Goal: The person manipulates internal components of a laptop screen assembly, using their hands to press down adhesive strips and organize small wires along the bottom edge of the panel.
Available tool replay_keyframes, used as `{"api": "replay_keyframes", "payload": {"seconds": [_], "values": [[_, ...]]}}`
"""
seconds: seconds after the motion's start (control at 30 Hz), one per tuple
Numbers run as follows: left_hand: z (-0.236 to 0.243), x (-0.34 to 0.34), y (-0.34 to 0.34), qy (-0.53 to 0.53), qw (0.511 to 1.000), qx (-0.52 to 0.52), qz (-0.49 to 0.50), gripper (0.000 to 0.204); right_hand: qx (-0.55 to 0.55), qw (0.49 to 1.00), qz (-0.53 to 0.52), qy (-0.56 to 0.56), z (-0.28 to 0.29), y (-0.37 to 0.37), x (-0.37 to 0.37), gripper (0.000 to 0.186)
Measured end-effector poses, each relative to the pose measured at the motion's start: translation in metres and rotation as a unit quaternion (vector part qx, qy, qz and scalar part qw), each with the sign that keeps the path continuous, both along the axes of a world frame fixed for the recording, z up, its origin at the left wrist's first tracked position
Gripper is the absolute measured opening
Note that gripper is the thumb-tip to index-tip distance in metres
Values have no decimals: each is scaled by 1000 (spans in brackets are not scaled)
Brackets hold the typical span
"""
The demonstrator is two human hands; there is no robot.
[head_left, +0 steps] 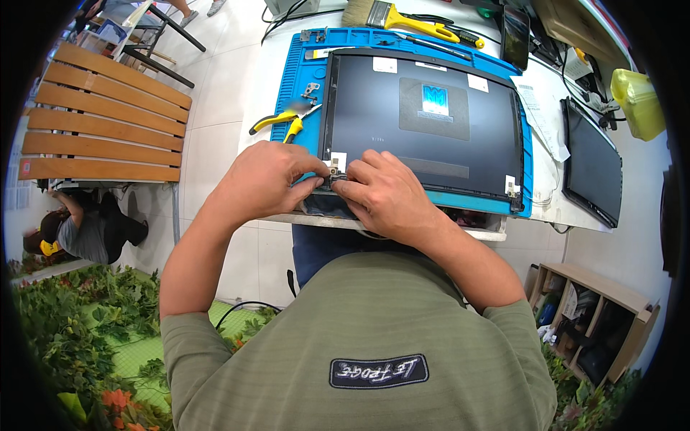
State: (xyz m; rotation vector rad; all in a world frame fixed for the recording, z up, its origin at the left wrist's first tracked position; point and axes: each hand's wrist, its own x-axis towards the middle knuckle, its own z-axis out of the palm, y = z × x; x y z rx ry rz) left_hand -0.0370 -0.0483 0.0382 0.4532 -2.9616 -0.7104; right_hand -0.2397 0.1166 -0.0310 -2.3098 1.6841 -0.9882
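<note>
A laptop screen panel (359,108) lies in its dark lid on a blue work mat (528,194). At the lid's near left corner is a small metal hinge (335,164), partly covered by fingers. My left hand (260,176) comes to this corner from the left, its thumb and index finger closed on the hinge's edge. Close beside it, my right hand (388,190) has curled fingers pinched over a small dark piece too hidden to name. Another hinge (511,188) sits at the near right corner. Yellow-handled pliers (293,123) rest by my left hand.
A loose metal bracket (310,90) lies above the pliers. Along the far edge are a yellow-handled brush (392,16) and a phone (514,39). A paper strip (540,118) and a dark display (593,161) lie at the right. A slatted wooden bench (108,118) stands left.
</note>
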Motion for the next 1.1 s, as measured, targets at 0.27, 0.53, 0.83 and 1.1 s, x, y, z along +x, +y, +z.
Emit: {"api": "replay_keyframes", "payload": {"seconds": [0.27, 0.53, 0.83, 1.1], "values": [[-12, 2, 1, 15, 996, -58, -61, 23, 15, 1000, -7, -18, -4, 3, -2, 16], [-5, -4, -7, -63, 996, 26, -60, 28, -3, 999, -38, 9, -2, 5, 0, 23], [7, -16, -20, -134, 986, 84, -52, 23, -81, 987, -10, 137, -7, 13, 0, 31], [-9, -29, -20, -133, 979, 153, 30, 18, -74, 988, 4, 136, -12, 14, -5, 36]]}}
